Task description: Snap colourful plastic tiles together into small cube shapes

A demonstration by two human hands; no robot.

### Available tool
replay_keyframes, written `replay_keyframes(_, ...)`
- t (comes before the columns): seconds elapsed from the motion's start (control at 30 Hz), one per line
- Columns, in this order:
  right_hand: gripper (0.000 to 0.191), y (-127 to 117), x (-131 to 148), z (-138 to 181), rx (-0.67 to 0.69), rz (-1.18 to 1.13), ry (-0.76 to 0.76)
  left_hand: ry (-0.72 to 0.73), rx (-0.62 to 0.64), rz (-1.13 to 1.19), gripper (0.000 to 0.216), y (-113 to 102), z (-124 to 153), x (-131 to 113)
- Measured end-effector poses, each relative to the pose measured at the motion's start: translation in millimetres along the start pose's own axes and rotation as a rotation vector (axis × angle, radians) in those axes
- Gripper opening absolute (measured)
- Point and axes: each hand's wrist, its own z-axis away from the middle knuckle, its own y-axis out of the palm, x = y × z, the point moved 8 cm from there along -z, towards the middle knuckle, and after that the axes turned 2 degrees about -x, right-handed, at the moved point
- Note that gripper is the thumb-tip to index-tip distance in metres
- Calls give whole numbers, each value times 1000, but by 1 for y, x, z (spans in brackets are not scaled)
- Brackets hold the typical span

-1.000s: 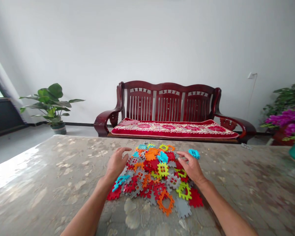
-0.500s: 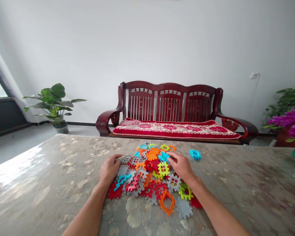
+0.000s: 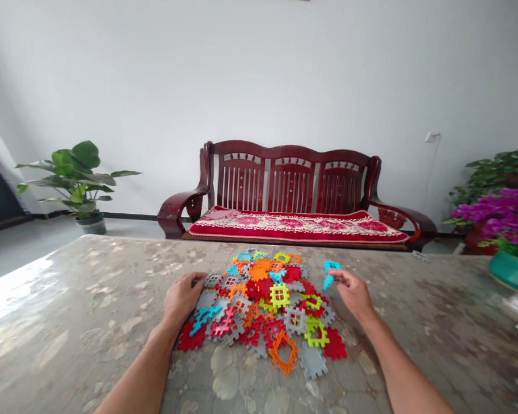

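Left of the tile pile point(image 3: 263, 305), the left hand point(image 3: 183, 295) curled, its grip unclear. Right of the pile, the right hand point(image 3: 354, 292) pinched a blue tile point(image 3: 328, 282); a loose pinch could have dropped it against the second blue tile point(image 3: 332, 265) beyond.

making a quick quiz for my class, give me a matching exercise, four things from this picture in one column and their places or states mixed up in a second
Things
1. right hand
2. left hand
3. orange toothed plastic piece with a big opening
4. dark-red carved wooden bench

Places or states
A. at the near edge of the multicoloured heap of plastic pieces
B. beyond the patterned grey-brown table, by the white wall
C. pinching a light-blue toothed plastic piece
D. at the heap's left side, near grey plastic pieces with window-like holes

Pairs: 1-C, 2-D, 3-A, 4-B
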Motion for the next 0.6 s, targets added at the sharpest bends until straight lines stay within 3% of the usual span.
replay_keyframes(0.2, 33, -14, -21, 2, -54, 170, 58, 10, 17, -4, 35, 2, -1, 1)
replay_keyframes(0.6, 31, -31, -17, 3, -75, 508, 4, 0, 1, 2, 32, 0, 0, 0)
